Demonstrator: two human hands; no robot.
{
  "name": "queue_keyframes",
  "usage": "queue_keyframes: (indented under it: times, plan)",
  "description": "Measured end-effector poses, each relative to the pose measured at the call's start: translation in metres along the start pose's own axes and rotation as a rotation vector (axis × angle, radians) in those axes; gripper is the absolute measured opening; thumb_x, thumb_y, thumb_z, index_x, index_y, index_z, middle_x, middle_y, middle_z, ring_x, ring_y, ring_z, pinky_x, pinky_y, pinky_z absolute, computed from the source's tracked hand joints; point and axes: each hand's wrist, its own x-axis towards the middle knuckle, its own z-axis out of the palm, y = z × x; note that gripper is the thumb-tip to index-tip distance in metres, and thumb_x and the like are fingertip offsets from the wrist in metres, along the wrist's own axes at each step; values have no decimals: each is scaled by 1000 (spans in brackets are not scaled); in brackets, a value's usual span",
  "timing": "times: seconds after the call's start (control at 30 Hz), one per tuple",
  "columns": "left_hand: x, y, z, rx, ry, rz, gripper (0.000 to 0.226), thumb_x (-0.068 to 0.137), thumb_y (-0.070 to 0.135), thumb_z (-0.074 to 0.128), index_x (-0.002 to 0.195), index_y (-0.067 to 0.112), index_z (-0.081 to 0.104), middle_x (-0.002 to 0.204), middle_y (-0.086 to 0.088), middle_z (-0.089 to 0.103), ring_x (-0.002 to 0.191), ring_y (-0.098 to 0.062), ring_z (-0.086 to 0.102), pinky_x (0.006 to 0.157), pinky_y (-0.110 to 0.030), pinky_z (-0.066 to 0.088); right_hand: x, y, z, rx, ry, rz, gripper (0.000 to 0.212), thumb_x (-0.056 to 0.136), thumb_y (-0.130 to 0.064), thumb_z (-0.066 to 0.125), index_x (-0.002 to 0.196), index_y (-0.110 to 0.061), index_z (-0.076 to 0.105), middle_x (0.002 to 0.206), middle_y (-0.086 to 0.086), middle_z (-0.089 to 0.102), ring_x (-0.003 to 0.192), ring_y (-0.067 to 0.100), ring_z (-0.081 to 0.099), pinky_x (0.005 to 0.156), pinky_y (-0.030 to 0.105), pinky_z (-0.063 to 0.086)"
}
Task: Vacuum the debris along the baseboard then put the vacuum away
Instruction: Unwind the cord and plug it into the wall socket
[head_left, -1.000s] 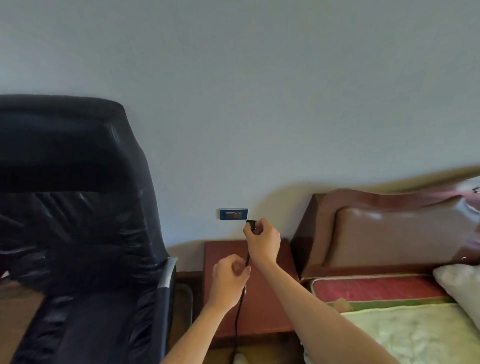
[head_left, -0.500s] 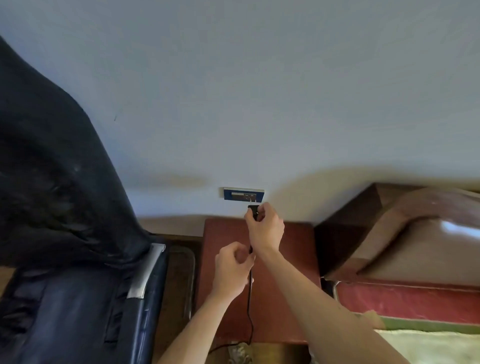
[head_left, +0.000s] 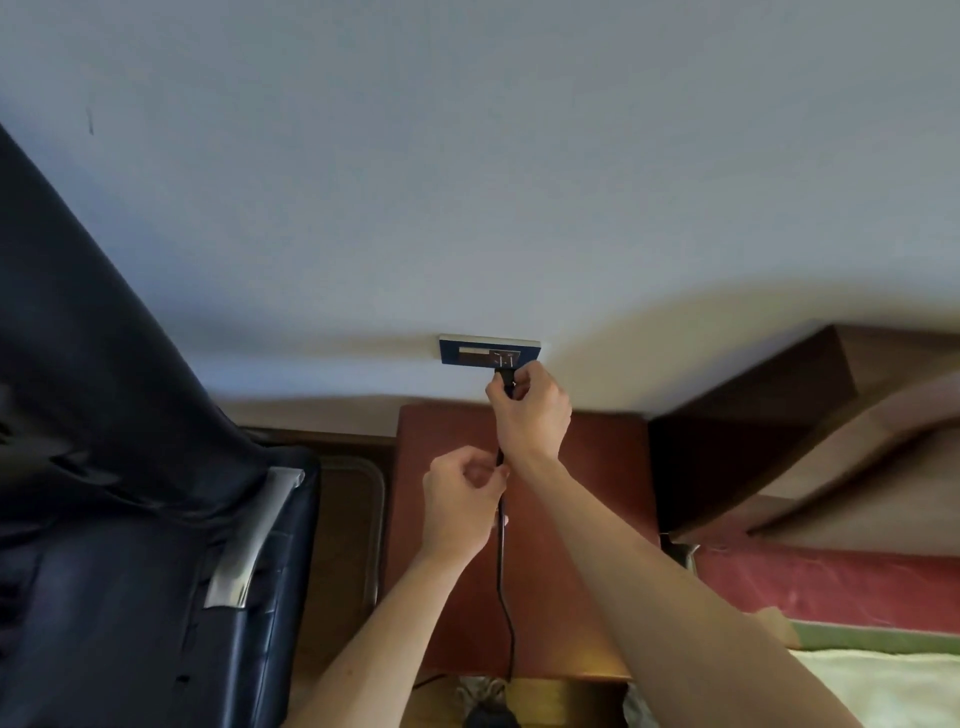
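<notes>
Nearest to me the black cord (head_left: 502, 577) rises from the bottom edge, where it meets a dark shape I cannot make out; the vacuum itself I cannot pick out anywhere. The cord runs up over the red-brown nightstand (head_left: 592, 519) between my two forearms. My left hand (head_left: 461, 501) pinches it between thumb and curled fingers, just below my right wrist, as it did a second ago. Above, my right hand (head_left: 531, 411) is curled round the black plug (head_left: 505, 379), fingertips closed on its body.

Here is the change. A second ago the plug hung below and to the right of the blue outlet plate (head_left: 489, 352); half a second ago it sat just under it; now its tip meets the plate's lower edge at the right-hand socket. Whether the pins are in, I cannot tell.

My head has dropped closer too: the black chair (head_left: 130, 519) fills more of the left side, its back leaning across the corner, and the bed (head_left: 883, 680) and brown headboard (head_left: 831, 447) have slid to the right edge. Beyond them stands the pale wall (head_left: 467, 182).
</notes>
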Motion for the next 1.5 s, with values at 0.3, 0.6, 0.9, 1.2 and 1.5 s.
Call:
queue_keyframes:
  times: [0.3,0.6,0.9,1.2,1.5]
  plan:
    - [14,-13,5,-46,-22,-27,5,86,15,74,89,10,73,74,-2,69,55,-20,70,48,-44,60,7,8,9,-34,52,-84,21,81,-24,68,72,-12,52,65,3,57,57,26,50,54,32,35]
    - [22,-24,5,-31,1,12,1,85,14,74,85,14,74,67,2,66,56,-21,68,48,-44,59,8,2,14,-28,60,-62,23,80,-21,67,70,-12,49,63,6,56,57,27,48,53,34,31]
    - [22,-28,7,-32,47,95,2,86,13,74,88,13,74,54,12,61,40,-10,58,47,-43,59,12,0,14,-49,45,-79,22,81,-20,66,71,-10,49,65,7,56,57,26,45,56,33,21]
    - [23,-30,12,-35,89,165,4,84,7,74,87,8,74,59,3,66,36,-8,54,41,-31,53,14,-1,13,-58,39,-97,24,82,-20,64,70,-11,45,63,8,55,57,26,40,58,36,17]
    - [31,-30,22,-122,106,148,3,84,7,75,87,6,73,58,3,62,45,-17,61,43,-38,57,26,-4,12,-55,20,-105,25,83,-23,64,70,-8,48,60,11,57,57,32,43,59,38,31]
